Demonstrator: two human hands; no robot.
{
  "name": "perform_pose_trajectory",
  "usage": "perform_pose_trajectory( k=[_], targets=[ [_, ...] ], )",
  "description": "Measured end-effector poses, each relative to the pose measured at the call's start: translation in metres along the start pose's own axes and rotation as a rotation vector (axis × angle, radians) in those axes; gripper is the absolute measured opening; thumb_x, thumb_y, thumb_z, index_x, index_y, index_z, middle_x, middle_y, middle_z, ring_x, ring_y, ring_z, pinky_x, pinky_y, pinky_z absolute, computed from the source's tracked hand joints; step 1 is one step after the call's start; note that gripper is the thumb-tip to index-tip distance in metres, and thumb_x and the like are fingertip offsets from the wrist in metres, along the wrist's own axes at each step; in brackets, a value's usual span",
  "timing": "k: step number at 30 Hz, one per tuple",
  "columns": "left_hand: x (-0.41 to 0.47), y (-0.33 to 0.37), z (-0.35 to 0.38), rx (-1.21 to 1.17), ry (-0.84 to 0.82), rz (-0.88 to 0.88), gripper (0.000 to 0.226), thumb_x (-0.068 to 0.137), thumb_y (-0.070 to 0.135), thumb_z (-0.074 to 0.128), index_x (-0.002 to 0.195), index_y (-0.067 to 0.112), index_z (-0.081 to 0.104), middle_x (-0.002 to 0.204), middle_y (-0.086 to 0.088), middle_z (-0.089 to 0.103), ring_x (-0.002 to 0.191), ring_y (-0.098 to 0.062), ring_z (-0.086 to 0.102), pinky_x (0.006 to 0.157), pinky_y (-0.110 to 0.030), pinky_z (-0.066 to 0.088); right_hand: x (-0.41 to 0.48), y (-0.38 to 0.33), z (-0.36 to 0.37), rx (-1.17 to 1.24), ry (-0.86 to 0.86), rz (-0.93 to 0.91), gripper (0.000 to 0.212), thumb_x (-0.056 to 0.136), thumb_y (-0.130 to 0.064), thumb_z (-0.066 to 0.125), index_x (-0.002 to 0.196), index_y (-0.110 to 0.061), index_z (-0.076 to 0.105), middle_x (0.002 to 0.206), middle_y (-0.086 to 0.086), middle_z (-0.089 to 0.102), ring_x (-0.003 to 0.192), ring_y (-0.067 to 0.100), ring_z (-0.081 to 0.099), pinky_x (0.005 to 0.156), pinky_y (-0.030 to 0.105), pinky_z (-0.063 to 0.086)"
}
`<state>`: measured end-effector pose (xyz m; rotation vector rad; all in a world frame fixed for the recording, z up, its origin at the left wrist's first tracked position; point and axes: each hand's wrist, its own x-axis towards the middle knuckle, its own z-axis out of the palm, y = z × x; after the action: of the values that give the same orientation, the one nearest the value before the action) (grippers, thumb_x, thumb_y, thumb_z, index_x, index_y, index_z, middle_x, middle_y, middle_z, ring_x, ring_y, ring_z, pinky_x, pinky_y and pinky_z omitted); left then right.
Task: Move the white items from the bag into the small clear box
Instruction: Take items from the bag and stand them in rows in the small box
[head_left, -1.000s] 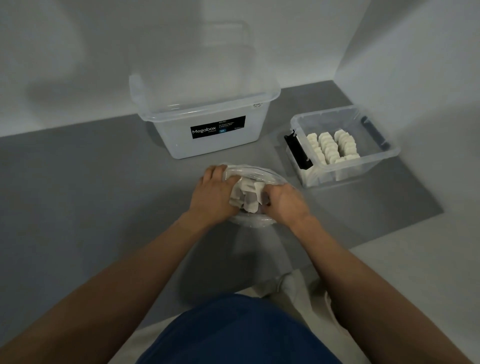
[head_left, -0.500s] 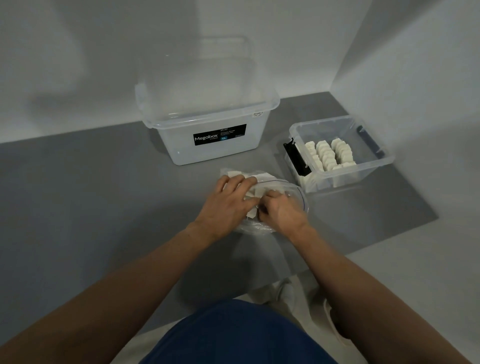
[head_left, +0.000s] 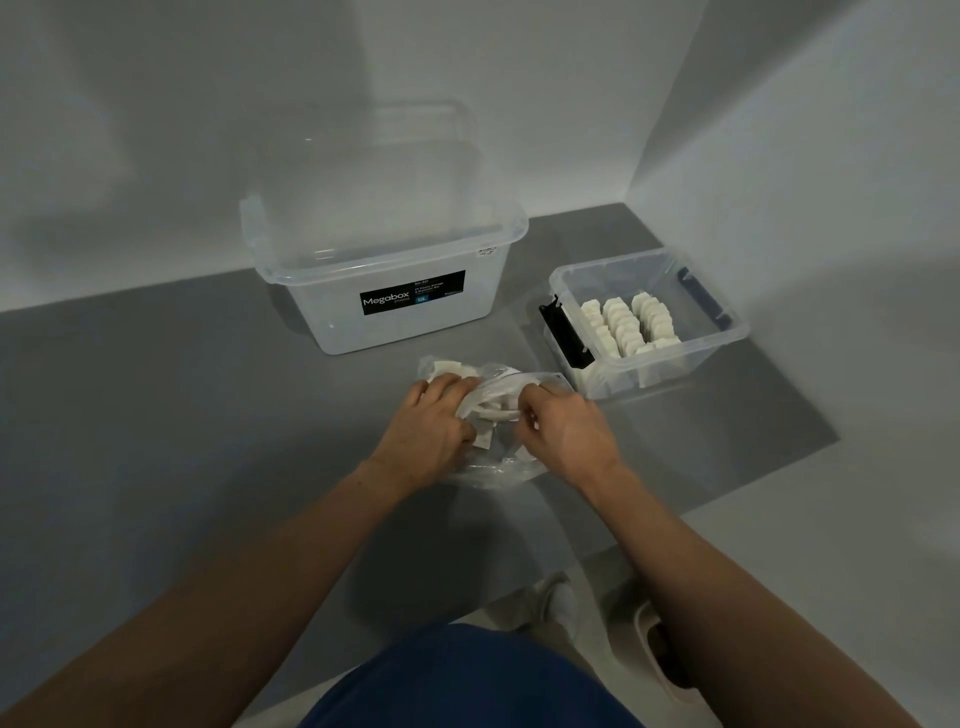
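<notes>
Your target, the small clear box (head_left: 613, 258), stands just beyond the work and to its right. Its lid is off, three rows of white items (head_left: 628, 325) stand on edge inside, and there is bare room along its right wall. The bag (head_left: 488, 467) lies crumpled just in front of that box's near left corner, with more white pieces showing through the film at its far end. Your left hand (head_left: 431, 426) lies over the bag's left side, fingers curled down round film and contents. Your right hand (head_left: 566, 426) has its fingers curled in, pinching at the bag's mouth, though I cannot tell whether a piece is already between them. I would pin the bag with the left hand so the mouth is held wide. Draw out only a few pieces at a time with the right and stand them on edge against the last row rather than dropping them, since loose film is likely to drag extras out. Round you, two pale walls (head_left: 156, 130) meet in a corner behind the boxes. A grey mat (head_left: 156, 415) covers the floor (head_left: 831, 519) there, which shows paler at the mat's near right edge. A large clear box (head_left: 322, 312) labelled Megabox stands at the back, and a black clip (head_left: 563, 338) hangs open on the small box's left end.
</notes>
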<state>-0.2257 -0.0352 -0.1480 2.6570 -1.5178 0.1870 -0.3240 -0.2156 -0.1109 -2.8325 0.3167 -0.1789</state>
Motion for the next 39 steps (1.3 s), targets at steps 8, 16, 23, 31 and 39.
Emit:
perform_pose_trajectory(
  k=[8, 16, 23, 31, 39],
  targets=[
    [0.009, 0.0, -0.025, -0.43, 0.183, -0.213, 0.012, 0.087, 0.029, 0.07, 0.09, 0.017, 0.073, 0.141, -0.008, 0.054, 0.131, -0.028, 0.042, 0.105, -0.047, 0.041, 0.011, 0.011, -0.033, 0.227, 0.12, 0.01, 0.008, 0.083, -0.019, 0.068, 0.088, -0.017, 0.073, 0.073, -0.009, 0.063, 0.066, 0.011, 0.058, 0.067, 0.031, 0.054],
    [0.022, -0.002, -0.071, -0.794, 0.249, -0.31, 0.004, 0.091, 0.021, 0.064, 0.087, 0.023, 0.064, 0.117, 0.01, 0.068, 0.108, -0.007, 0.062, 0.094, -0.027, 0.049, 0.019, 0.006, -0.083, 0.259, 0.15, -0.044, 0.004, 0.083, -0.015, 0.067, 0.086, -0.015, 0.07, 0.068, -0.01, 0.065, 0.065, 0.011, 0.063, 0.069, 0.023, 0.051],
    [0.047, 0.014, -0.092, -0.943, 0.302, -0.413, 0.005, 0.096, 0.025, 0.067, 0.091, 0.023, 0.065, 0.08, 0.017, 0.071, 0.078, 0.004, 0.067, 0.071, -0.007, 0.047, 0.028, 0.033, -0.115, 0.229, 0.207, -0.116, 0.009, 0.086, -0.015, 0.071, 0.092, -0.018, 0.077, 0.074, -0.008, 0.074, 0.068, 0.009, 0.07, 0.076, 0.02, 0.053],
    [0.082, 0.037, -0.097, -0.954, 0.356, -0.445, 0.003, 0.095, 0.026, 0.069, 0.097, 0.024, 0.07, 0.086, 0.013, 0.073, 0.084, -0.004, 0.07, 0.082, -0.028, 0.059, 0.057, 0.089, -0.152, 0.342, 0.264, 0.009, 0.012, 0.09, -0.018, 0.072, 0.099, -0.022, 0.078, 0.079, -0.014, 0.074, 0.067, -0.004, 0.066, 0.068, 0.011, 0.05],
    [0.107, 0.05, -0.109, -0.982, 0.402, -0.497, 0.007, 0.097, 0.022, 0.068, 0.101, 0.026, 0.072, 0.088, 0.013, 0.073, 0.084, -0.008, 0.072, 0.077, -0.041, 0.063, 0.11, 0.128, -0.131, 0.301, -0.024, -0.036, 0.011, 0.094, -0.026, 0.07, 0.099, -0.022, 0.079, 0.095, -0.01, 0.073, 0.082, 0.004, 0.065, 0.077, 0.018, 0.052]
  ],
)
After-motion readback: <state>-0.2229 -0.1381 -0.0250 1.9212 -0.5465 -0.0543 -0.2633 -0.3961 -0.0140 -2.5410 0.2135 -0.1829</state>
